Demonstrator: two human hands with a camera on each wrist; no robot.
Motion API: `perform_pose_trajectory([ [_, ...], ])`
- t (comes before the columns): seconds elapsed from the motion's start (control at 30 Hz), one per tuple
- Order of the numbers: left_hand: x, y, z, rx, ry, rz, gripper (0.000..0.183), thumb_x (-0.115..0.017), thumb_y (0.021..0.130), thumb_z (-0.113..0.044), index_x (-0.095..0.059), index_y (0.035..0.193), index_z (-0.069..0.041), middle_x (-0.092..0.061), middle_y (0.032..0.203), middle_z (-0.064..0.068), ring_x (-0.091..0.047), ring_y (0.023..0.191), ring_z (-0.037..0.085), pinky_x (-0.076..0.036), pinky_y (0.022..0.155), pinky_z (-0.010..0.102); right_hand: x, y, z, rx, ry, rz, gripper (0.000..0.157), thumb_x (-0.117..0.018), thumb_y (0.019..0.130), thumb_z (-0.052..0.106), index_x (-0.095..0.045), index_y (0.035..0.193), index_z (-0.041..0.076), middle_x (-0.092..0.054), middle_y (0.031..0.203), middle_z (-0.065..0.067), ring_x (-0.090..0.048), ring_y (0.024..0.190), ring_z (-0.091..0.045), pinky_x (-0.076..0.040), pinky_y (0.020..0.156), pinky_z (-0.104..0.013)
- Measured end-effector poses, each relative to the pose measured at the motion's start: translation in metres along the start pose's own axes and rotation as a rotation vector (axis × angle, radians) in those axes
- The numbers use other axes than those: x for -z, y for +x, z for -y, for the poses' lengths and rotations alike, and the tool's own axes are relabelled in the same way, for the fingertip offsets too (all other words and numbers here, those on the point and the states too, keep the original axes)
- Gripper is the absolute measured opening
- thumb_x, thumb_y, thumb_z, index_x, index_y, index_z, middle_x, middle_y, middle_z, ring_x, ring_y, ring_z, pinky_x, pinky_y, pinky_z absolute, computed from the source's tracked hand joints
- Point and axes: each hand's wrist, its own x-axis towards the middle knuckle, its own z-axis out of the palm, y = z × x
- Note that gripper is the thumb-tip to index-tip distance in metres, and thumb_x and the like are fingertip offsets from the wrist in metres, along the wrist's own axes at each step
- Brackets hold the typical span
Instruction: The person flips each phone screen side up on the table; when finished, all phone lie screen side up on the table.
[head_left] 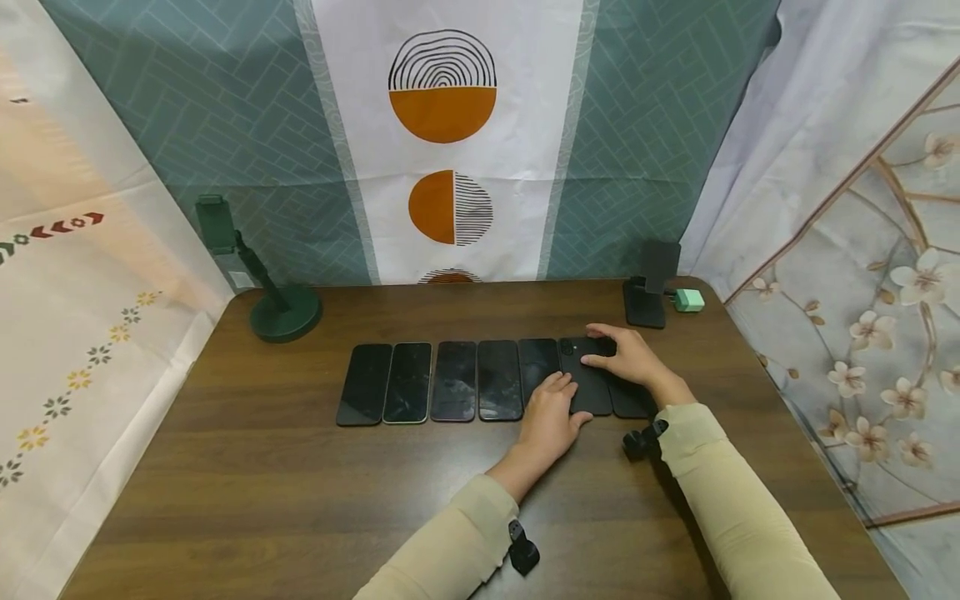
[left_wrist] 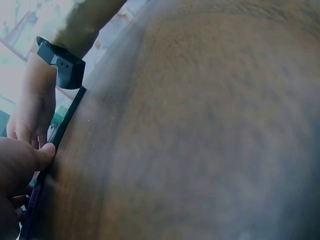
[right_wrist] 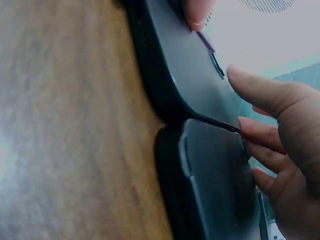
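Several dark phones lie side by side in a row on the table. In the head view, the sixth from the left is a black phone with its back and camera bump facing up. My left hand rests at its lower left, fingers over its edge and the neighbouring phone, thumb at its bottom edge. My right hand reaches over its upper part, fingers extended near the top edge. The rightmost phone is partly hidden under that hand. In the right wrist view, the right fingertips are near the seam between two phones.
A green desk lamp stands at the back left of the wooden table. At the back right are a black stand and a light green charger plug. Four-sided phones continue the row leftward. Patterned cloths hang around the table.
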Motion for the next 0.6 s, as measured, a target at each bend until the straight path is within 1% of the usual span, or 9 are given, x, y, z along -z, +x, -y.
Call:
perform_pose_trajectory([
  [0.13, 0.001, -0.001, 0.0, -0.003, -0.01, 0.003, 0.05, -0.078, 0.089, -0.038, -0.07, 0.127, -0.006, -0.064, 0.137, 0.008, -0.05, 0.137, 0.02, -0.035, 0.116, 0.031, 0.0, 0.002, -0.002, -0.001, 0.074, -0.044, 0.045, -0.073, 0.095, 0.014, -0.06, 0.135, -0.003, -0.065, 0.127, -0.023, -0.058, 0.122, -0.042, -0.041, 0.105, -0.061],
  [0.23, 0.0, -0.001, 0.001, -0.013, -0.02, -0.001, 0.05, -0.078, 0.09, -0.037, -0.069, 0.128, -0.006, -0.063, 0.138, 0.01, -0.049, 0.138, 0.022, -0.033, 0.117, 0.031, 0.0, 0.002, -0.004, -0.013, 0.149, -0.066, 0.035, -0.065, 0.097, 0.002, -0.061, 0.131, -0.005, -0.065, 0.127, -0.025, -0.057, 0.121, -0.044, -0.041, 0.105, -0.061],
  [0.3, 0.0, -0.002, 0.001, -0.021, -0.025, -0.014, 0.049, -0.077, 0.09, -0.036, -0.069, 0.128, -0.006, -0.063, 0.138, 0.01, -0.05, 0.137, 0.022, -0.034, 0.117, 0.032, 0.001, 0.003, -0.006, -0.015, 0.201, -0.071, 0.033, -0.058, 0.097, -0.007, -0.061, 0.13, -0.006, -0.065, 0.127, -0.027, -0.057, 0.122, -0.045, -0.041, 0.105, -0.061],
  [0.4, -0.001, -0.004, 0.002, -0.044, -0.032, -0.042, 0.047, -0.077, 0.09, -0.035, -0.069, 0.127, -0.006, -0.064, 0.136, 0.012, -0.051, 0.136, 0.024, -0.035, 0.117, 0.033, 0.002, 0.002, -0.009, -0.012, 0.264, -0.071, 0.036, -0.051, 0.095, -0.017, -0.061, 0.128, -0.009, -0.063, 0.128, -0.029, -0.056, 0.123, -0.046, -0.041, 0.105, -0.061],
  [0.5, -0.001, -0.005, 0.003, -0.066, -0.028, -0.06, 0.046, -0.076, 0.091, -0.034, -0.069, 0.127, -0.007, -0.064, 0.136, 0.013, -0.052, 0.135, 0.025, -0.036, 0.116, 0.035, 0.004, 0.0, -0.007, -0.005, 0.299, -0.072, 0.036, -0.052, 0.093, -0.02, -0.062, 0.127, -0.01, -0.062, 0.129, -0.031, -0.056, 0.124, -0.047, -0.042, 0.105, -0.061],
  [0.6, 0.0, -0.005, 0.003, -0.074, -0.023, -0.056, 0.045, -0.074, 0.093, -0.034, -0.068, 0.129, -0.008, -0.063, 0.137, 0.013, -0.052, 0.135, 0.025, -0.037, 0.115, 0.036, 0.011, -0.005, 0.006, 0.014, 0.308, -0.071, 0.035, -0.059, 0.091, -0.019, -0.061, 0.125, -0.013, -0.061, 0.128, -0.033, -0.056, 0.122, -0.05, -0.044, 0.103, -0.06],
])
